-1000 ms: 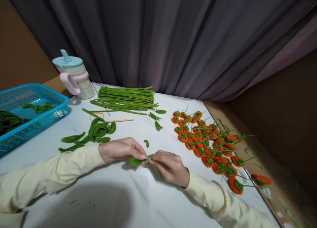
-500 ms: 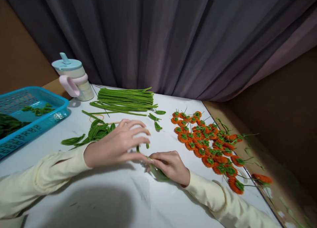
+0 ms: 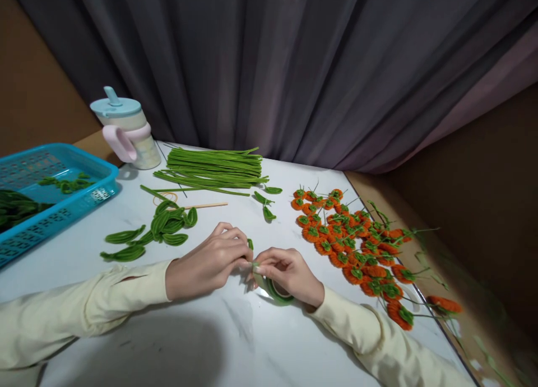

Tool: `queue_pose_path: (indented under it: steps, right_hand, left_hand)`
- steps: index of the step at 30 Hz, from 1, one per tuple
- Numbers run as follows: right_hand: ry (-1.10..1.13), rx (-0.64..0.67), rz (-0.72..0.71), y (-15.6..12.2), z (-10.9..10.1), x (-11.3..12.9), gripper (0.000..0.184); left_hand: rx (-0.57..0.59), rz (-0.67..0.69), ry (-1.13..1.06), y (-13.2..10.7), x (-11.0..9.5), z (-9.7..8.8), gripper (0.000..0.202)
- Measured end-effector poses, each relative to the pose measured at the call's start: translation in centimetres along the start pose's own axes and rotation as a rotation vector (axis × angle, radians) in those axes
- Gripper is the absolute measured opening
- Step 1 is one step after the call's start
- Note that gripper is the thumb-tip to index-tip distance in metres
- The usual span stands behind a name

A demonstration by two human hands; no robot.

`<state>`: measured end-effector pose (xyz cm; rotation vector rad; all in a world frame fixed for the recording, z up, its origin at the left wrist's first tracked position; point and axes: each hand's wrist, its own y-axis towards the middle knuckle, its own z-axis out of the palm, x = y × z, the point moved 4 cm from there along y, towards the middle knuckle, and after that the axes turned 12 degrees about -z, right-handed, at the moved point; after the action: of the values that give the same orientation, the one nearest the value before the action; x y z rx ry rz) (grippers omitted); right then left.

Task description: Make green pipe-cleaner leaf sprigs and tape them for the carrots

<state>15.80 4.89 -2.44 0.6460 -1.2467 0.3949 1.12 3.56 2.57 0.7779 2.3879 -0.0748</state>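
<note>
Green and papery-looking, likely feather-light and easily creased or stuck to itself: a roll of tape (image 3: 278, 291), lying on the white table (image 3: 202, 342) just under the heel of the right hand (image 3: 290, 272). Judged best taken by the rim of the roll, or by the free end with fingertips only, since a hard squeeze would probably crumple it.

Met fingertip to fingertip above the table, close in front of the body. Left hand (image 3: 208, 266) curled, thumb and forefinger pinched shut on a pale-green bit (image 3: 254, 265); right hand closed on that same bit from the other side, remaining fingers arched over the roll. Too small to tell whether that bit was the tape's loose end. Both wrists low, forearms in cream sleeves resting on the table and angled inward.

Beside the left hand's knuckles, a short green scrap (image 3: 250, 243). Farther left, a heap of green leaf loops (image 3: 170, 224); behind, a bundle of straight green stems (image 3: 214, 167). To the right, orange flowers (image 3: 348, 247) spread in a band.
</note>
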Motion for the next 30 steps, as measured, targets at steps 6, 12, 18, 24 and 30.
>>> queue_pose_path:
  steps: [6,12,18,24,30]
  right_hand:
    - [-0.284,0.092,-0.108,-0.1,0.2,0.6,0.023]
    - [-0.601,0.164,-0.251,-0.4,0.3,1.4,0.018]
    - [-0.692,0.183,-0.314,-0.5,0.4,1.4,0.021]
    - [-0.075,0.141,0.049,0.2,0.3,0.4,0.028]
    - [0.146,0.123,0.135,0.4,0.6,0.3,0.031]
  left_hand:
    - [0.127,-0.203,-0.162,0.4,0.8,0.5,0.018]
    - [0.400,-0.532,-0.572,0.5,1.9,1.2,0.017]
    - [0.450,-0.561,-0.572,0.4,2.1,1.6,0.017]
    - [0.063,-0.155,-0.016,0.1,0.6,0.3,0.023]
    - [-0.073,0.067,0.175,-0.6,-0.5,0.5,0.024]
